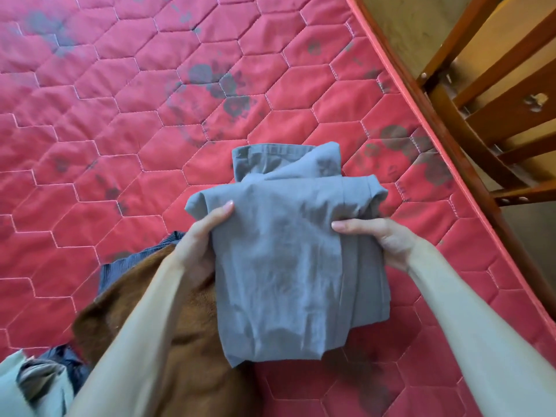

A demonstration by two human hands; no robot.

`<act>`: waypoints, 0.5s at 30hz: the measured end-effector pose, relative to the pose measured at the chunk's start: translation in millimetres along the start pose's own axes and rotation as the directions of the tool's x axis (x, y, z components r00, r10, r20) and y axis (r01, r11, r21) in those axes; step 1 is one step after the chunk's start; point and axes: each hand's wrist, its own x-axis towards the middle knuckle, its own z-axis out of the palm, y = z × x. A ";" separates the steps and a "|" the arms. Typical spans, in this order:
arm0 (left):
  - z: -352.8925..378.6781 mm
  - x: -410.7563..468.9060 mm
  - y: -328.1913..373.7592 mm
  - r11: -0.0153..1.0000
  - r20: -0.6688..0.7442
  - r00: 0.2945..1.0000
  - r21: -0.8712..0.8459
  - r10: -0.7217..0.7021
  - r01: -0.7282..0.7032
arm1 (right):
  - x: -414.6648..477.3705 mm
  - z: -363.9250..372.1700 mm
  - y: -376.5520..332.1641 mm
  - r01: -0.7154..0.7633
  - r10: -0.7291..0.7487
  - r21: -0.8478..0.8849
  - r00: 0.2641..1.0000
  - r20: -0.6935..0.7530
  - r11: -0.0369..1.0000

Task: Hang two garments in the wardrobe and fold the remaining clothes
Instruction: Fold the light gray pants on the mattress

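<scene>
At the bottom left corner lies a pale green garment (13,386) with a dark bundle of cloth (64,367) just beside it. A brown garment (141,299) spreads under the left forearm, and a dark blue ribbed garment (120,266) shows past its far edge. Both bare forearms reach forward. The left hand (201,239) grips the left edge of a folded grey garment (285,266), thumb on top, with the fingers hidden beneath. The right hand (382,239) holds the right edge the same way. The folded grey garment sits between the hands over the red quilted mattress (90,121), near its right edge; whether it rests on it I cannot tell. Beyond that edge stands a wooden chair (493,94)
</scene>
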 end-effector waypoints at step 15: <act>-17.1 42.4 10.5 0.996 -0.228 0.973 0.084 -0.011 0.032 | 46.9 9.5 -7.6 -0.043 0.055 0.117 0.993 -0.106 0.992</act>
